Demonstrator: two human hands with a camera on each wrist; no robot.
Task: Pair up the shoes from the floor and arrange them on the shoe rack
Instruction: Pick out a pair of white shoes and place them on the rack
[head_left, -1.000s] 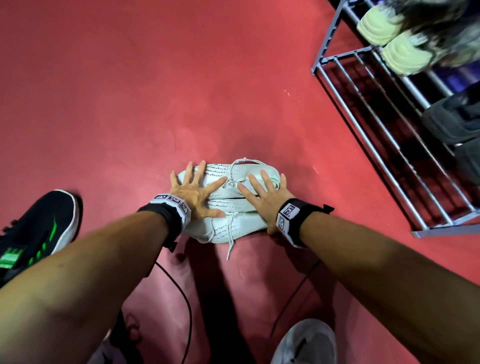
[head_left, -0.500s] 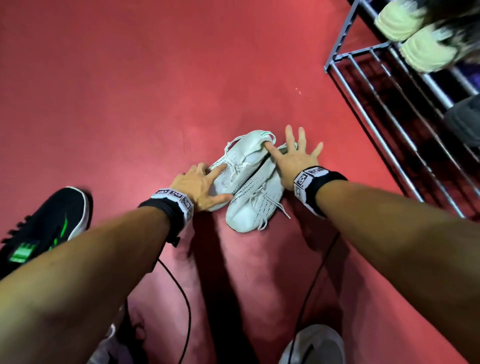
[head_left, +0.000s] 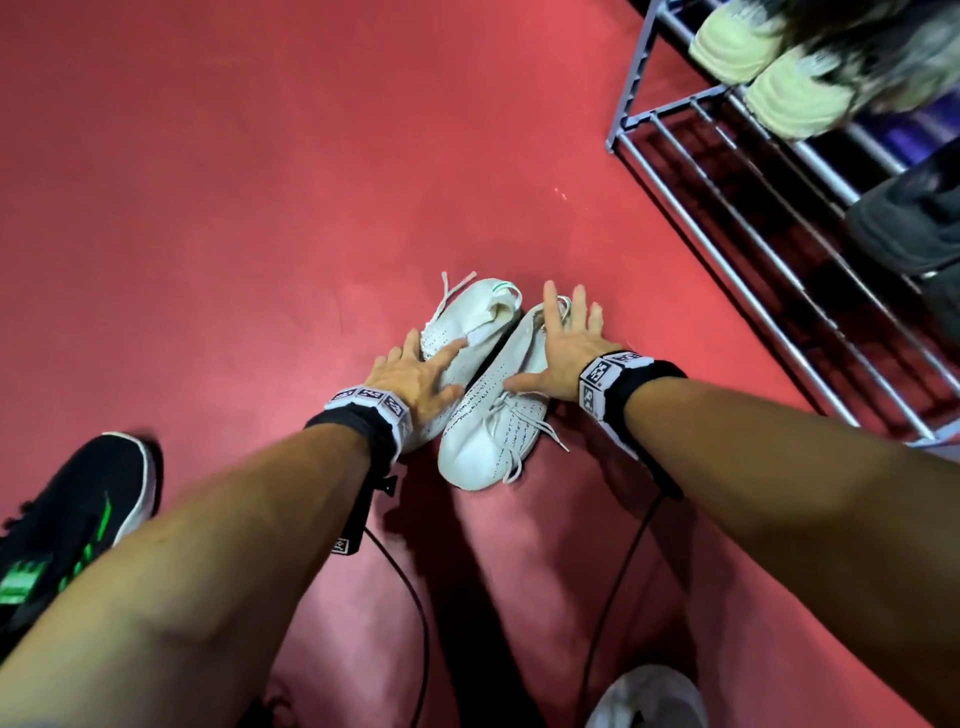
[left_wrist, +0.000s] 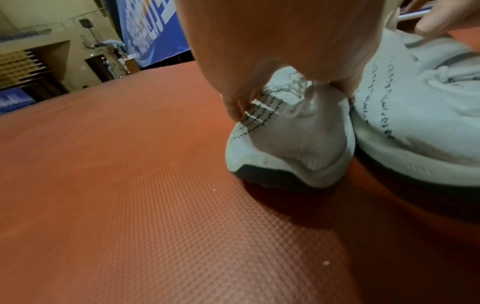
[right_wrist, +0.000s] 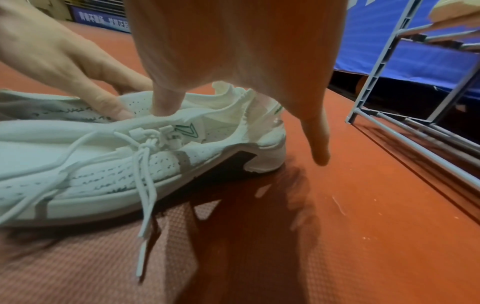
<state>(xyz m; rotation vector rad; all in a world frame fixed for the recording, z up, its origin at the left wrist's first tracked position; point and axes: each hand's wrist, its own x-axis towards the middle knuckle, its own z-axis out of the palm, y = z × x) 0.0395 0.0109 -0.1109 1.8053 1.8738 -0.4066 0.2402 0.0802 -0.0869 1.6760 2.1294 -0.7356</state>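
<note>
Two white knit sneakers lie side by side on the red floor, toes toward me and heels toward the rack. My left hand (head_left: 415, 371) presses flat on the left sneaker (head_left: 457, 317), fingers spread over its sides (left_wrist: 293, 144). With straight, spread fingers my right hand (head_left: 563, 348) rests on the right sneaker (head_left: 488, 441); its thumb touches the collar edge (right_wrist: 130, 170) and one finger hangs beside the heel. The grey metal shoe rack (head_left: 675, 108) stands to the right.
A black sneaker with green stripes (head_left: 67, 525) lies at the left, and part of another white shoe (head_left: 649, 701) shows at the bottom. Pale-soled shoes (head_left: 779, 98) and dark shoes (head_left: 909, 223) sit on the rack. Wrist cables trail below my arms.
The white pair has been turned from lying crosswise to heels pointing at the rack. Both hands have shifted along the shoes and stayed flat on them.
</note>
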